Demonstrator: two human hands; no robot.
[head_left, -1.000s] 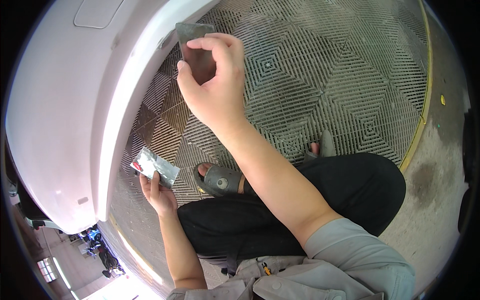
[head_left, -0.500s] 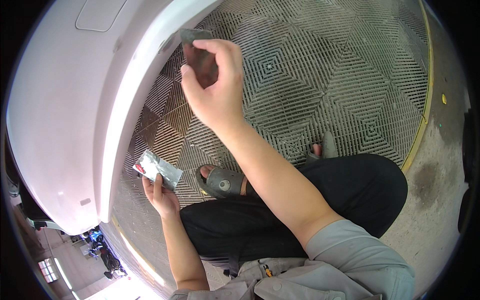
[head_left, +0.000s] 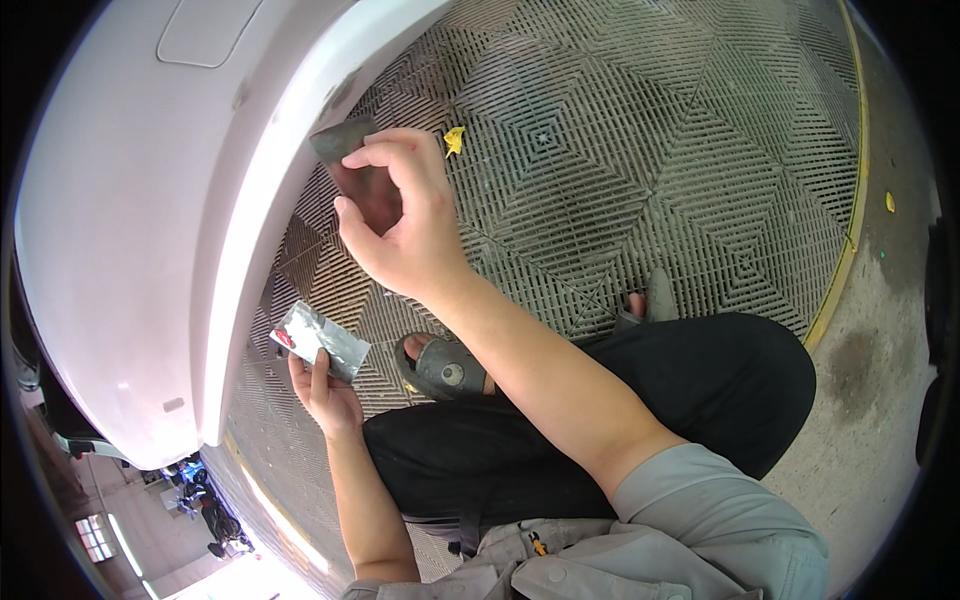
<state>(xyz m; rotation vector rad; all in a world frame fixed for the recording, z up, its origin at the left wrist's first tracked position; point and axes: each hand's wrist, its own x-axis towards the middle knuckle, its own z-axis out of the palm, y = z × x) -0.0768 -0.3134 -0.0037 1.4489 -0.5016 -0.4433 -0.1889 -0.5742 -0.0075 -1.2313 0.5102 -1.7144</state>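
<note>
My right hand [head_left: 408, 205] pinches a thin, dark flat piece with a grey end [head_left: 345, 138] between thumb and fingers. Its far edge lies over the lower rim of a white car body panel [head_left: 130, 220]; whether they touch, I cannot tell. Low on the left, my left hand [head_left: 325, 398] grips a silvery flat plate [head_left: 322, 343] by its near side. A small red blob [head_left: 284, 338] shows on the plate's left end. Grey smudges mark the panel's lower edge near the right hand.
Ribbed grey floor tiles [head_left: 620, 150] spread to a yellow edge strip [head_left: 840, 270], with concrete beyond. A yellow scrap [head_left: 454, 140] lies on the tiles past my right hand. My sandalled foot [head_left: 440, 366] is close below my right forearm. Blue and dark objects [head_left: 205, 505] stand far at lower left.
My right hand has come nearer and to the left with the dark flat piece, along the panel's rim, uncovering the yellow scrap. The left hand has barely moved.
</note>
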